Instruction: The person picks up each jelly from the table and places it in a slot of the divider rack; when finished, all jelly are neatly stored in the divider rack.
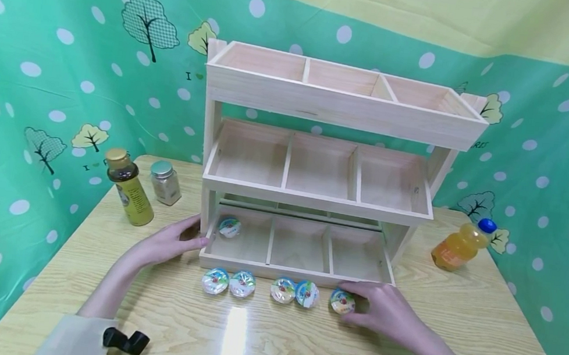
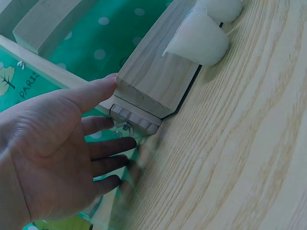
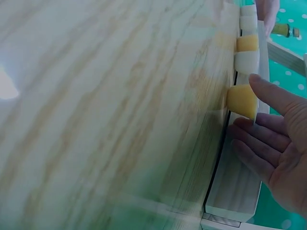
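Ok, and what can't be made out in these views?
Head view: lid lettering on the jelly cup between the right hand's thumb and fingers, too small to read.
Head view: fine print on the gold-capped bottle, too small.
Left wrist view: the farther white cup, cut off by the top edge.
Right wrist view: the left hand, cut off likewise.

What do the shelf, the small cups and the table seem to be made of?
Shelf: pale, matte wood, by its grain.
Small cups: probably plastic, with smooth, translucent sides and shiny printed lids.
Table: wood-grained and slightly glossy, reflecting light; solid wood or laminate, unclear.
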{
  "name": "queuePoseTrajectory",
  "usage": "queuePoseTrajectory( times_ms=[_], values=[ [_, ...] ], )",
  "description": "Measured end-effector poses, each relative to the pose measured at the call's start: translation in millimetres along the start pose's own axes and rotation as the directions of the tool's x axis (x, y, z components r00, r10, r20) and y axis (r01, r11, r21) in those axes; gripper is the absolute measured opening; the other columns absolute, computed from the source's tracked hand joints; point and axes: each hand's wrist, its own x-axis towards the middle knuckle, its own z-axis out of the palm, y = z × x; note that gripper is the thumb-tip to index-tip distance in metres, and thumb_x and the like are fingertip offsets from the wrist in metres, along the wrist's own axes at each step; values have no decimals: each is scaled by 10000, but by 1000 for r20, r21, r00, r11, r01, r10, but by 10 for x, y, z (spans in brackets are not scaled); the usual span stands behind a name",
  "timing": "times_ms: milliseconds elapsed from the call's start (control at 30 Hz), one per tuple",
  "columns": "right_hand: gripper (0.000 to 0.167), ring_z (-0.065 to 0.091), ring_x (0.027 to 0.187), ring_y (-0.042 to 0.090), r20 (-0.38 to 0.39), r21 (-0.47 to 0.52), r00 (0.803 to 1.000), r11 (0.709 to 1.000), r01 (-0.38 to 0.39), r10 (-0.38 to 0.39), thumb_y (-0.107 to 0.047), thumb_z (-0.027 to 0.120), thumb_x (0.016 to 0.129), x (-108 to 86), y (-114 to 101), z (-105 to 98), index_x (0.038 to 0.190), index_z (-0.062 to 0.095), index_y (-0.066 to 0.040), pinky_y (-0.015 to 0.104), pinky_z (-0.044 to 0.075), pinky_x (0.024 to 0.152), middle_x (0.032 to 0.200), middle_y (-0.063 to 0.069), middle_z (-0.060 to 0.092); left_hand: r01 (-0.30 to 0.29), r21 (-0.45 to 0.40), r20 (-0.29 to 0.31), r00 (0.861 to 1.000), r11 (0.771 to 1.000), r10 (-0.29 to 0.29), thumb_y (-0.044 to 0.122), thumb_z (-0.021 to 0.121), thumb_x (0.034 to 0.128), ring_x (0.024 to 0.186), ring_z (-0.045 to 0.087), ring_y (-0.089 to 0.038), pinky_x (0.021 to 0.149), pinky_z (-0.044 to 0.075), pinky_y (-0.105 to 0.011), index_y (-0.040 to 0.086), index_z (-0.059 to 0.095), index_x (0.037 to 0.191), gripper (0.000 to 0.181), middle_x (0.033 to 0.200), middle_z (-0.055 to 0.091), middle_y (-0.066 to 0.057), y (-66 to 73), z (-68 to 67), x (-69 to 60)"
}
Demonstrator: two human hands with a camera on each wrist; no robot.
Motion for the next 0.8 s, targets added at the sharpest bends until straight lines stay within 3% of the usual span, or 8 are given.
queuePoseTrajectory(
  times_ms=[167, 433, 633, 800],
  values=[
    [518, 777, 1010, 208, -4, -4, 1000, 1000, 12, -12, -389, 922, 726, 9, -4, -8, 1188, 772, -209, 403, 645, 848, 1117, -14, 805, 2, -2, 2, 1000, 1000, -2, 392, 594, 1036, 1556, 190, -520, 1239, 240, -677, 62, 169, 1651, 817, 1694, 188, -280, 6, -1, 9],
    [466, 700, 841, -22, 38, 120, 999, 993, -12, 7, -359, 923, 734, 54, 12, -125, 1148, 784, -196, 222, 604, 742, 1028, -52, 806, 4, -1, -8, 1000, 1000, -4, 403, 585, 1040, 1561, 186, -511, 1244, 227, -674, 64, 169, 1651, 813, 1697, 185, -273, -23, 2, 13],
    [457, 711, 866, 7, 54, 271, 998, 962, -28, 14, -276, 908, 772, 153, -8, -223, 1177, 767, -119, 226, 625, 763, 1053, 1, 801, 13, 13, -9, 1000, 1000, -13, 421, 578, 1041, 1559, 178, -519, 1238, 223, -692, 67, 166, 1652, 817, 1695, 185, -278, -26, 3, 9],
    [478, 709, 890, 12, 29, 302, 999, 953, -27, 19, -304, 894, 787, 291, -81, -254, 1212, 757, -133, 254, 625, 794, 1084, -21, 800, 8, 20, -13, 1000, 1000, -8, 426, 582, 1038, 1557, 183, -520, 1238, 219, -691, 67, 169, 1652, 822, 1694, 190, -276, -26, -2, 12]
  ],
)
